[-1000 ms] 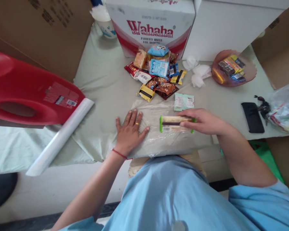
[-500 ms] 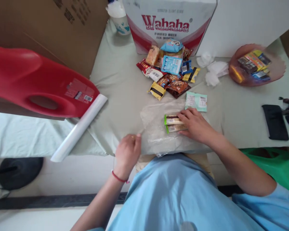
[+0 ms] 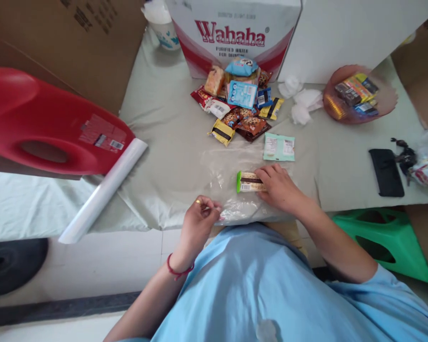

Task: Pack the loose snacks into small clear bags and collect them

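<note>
A green-ended, cream-and-brown wrapped snack bar (image 3: 248,182) lies on a sheet of clear plastic film (image 3: 214,175) near the table's front edge. My right hand (image 3: 280,187) is closed over the bar's right end and hides that part. At the film's lower left corner is my left hand (image 3: 201,216), its fingers curled and the thumb and fingertips pinched at the film's edge. Just beyond the film rests a flat mint-green packet (image 3: 279,147). A pile of small wrapped snacks (image 3: 248,124) lies farther back.
Left of me, a white roll of film (image 3: 105,190) leans by a red plastic jug (image 3: 57,123). A Wahaha carton (image 3: 231,33) stands at the back. To the right are crumpled tissues (image 3: 301,102), a pink bowl (image 3: 385,107) of snacks and a black phone (image 3: 387,172).
Two bars lay side by side; now only one shows, turned face up under my right hand. My left hand has moved right onto the film's edge. The view has shifted slightly.
</note>
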Available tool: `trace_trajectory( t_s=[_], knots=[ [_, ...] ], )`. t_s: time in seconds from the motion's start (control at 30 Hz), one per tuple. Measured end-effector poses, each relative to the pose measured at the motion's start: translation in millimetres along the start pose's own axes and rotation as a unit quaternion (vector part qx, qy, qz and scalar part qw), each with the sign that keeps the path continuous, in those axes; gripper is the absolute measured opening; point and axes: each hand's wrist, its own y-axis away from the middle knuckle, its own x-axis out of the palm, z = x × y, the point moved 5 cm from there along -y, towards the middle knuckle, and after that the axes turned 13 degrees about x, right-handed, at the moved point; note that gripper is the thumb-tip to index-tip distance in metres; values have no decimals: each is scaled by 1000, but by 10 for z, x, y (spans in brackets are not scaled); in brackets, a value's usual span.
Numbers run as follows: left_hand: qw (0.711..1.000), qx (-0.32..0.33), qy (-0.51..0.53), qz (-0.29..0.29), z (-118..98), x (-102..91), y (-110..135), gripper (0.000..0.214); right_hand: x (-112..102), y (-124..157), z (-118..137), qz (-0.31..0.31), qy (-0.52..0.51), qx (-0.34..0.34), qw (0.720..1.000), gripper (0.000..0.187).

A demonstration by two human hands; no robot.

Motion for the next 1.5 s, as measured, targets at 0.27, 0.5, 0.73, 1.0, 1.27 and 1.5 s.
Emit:
trace_trajectory(
  t_s=[0.27,0.5,0.73,1.0,1.27,1.5],
  knots=[
    [994,-50,-70,-74,198,-479,204,42,25,12,-27,-5,8,-3,1000,54],
    [906,299,-285,-90,-647,-190,5,21,79,76,60,-18,14,-47,999,55],
    [800,307,-504,110,-274,604,-672,53,210,378,-5,-5,3,-48,999,58],
    [781,304,-533,119,-41,519,-650,64,-103,675,-486,-30,-129,-37,991,57],
    [795,302,-511,127,-61,511,-671,59,-440,-50,-79,-27,-21,-85,996,58],
    [804,303,-500,109,-55,496,-672,63,-79,-299,-8,0,21,-92,996,61]
  ],
)
